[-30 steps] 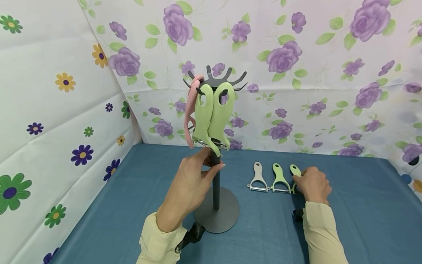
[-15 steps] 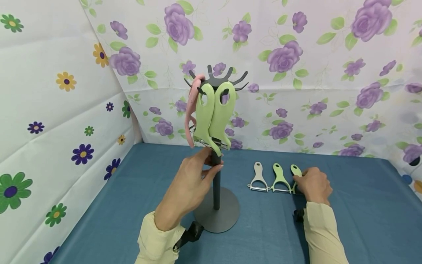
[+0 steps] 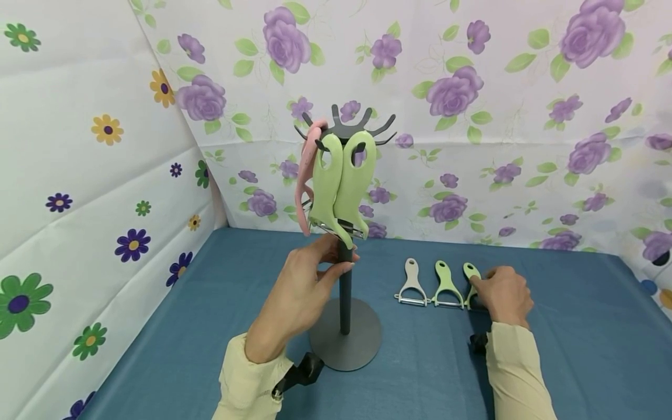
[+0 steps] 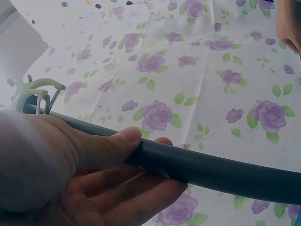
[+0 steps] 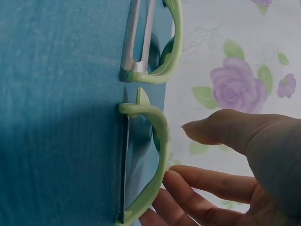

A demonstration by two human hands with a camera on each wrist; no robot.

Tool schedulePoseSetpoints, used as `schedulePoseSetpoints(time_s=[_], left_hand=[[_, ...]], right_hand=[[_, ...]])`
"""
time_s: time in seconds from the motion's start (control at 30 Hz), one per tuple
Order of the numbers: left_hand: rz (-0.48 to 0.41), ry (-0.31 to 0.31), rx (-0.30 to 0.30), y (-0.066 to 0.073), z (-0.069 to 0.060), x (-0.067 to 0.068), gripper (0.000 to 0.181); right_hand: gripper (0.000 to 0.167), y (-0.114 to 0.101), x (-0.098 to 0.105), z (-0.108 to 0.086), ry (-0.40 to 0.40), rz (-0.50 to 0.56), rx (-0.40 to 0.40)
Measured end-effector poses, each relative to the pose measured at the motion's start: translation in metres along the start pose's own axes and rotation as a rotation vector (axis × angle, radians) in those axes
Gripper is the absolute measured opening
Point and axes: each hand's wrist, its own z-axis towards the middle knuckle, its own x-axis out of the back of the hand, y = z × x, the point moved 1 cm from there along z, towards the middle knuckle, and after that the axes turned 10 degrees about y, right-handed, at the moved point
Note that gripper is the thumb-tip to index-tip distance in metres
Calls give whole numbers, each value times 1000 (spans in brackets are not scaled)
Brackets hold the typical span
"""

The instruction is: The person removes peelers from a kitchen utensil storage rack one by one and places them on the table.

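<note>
My left hand (image 3: 294, 291) grips the dark grey pole (image 3: 345, 291) of a round-based stand, its thumb on one side and fingers behind. From the stand's hooks hang a pink peeler (image 3: 307, 175) and two green peelers (image 3: 326, 181), just above that hand. My right hand (image 3: 506, 296) is at the rightmost green peeler (image 3: 471, 271) on the table. In the right wrist view, the fingertips touch the side of that peeler (image 5: 160, 155), while the thumb stands apart from it. The right hand covers part of this peeler in the head view.
Left of the right hand lie another green peeler (image 3: 443, 277) and a whitish peeler (image 3: 411, 277), in a row. The stand's spare hooks (image 3: 362, 119) point back and right. A blue cloth (image 3: 415, 373) covers the table; a floral sheet (image 3: 504, 105) rises behind it.
My right hand has shifted very slightly to the right beside the rightmost green peeler. The left hand stays on the pole, and the peelers stay in place.
</note>
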Motion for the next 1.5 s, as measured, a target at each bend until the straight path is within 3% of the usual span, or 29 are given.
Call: schedulePoseSetpoints(time_s=[0.13,0.47,0.73,1.03,1.33,1.5], left_hand=[[12,15,-9,-1,1,0,16],[37,35,-13,-1,1,-1,13],[58,56,12,1,0,-2,12],[24,118,42,2,0,-4,11],[74,187,-1,0,-2,-4,18],[67,179,-44,0,-2,-4,19]], right_hand=[[49,-1,1,0,-7,-4,-10],[49,-2,2,0,4,3,-2],[49,-1,2,0,1,4,-6],[50,1,2,2,-6,6,-7],[50,2,5,1,-5,18,0],[51,2,6,0,-18,30,22]])
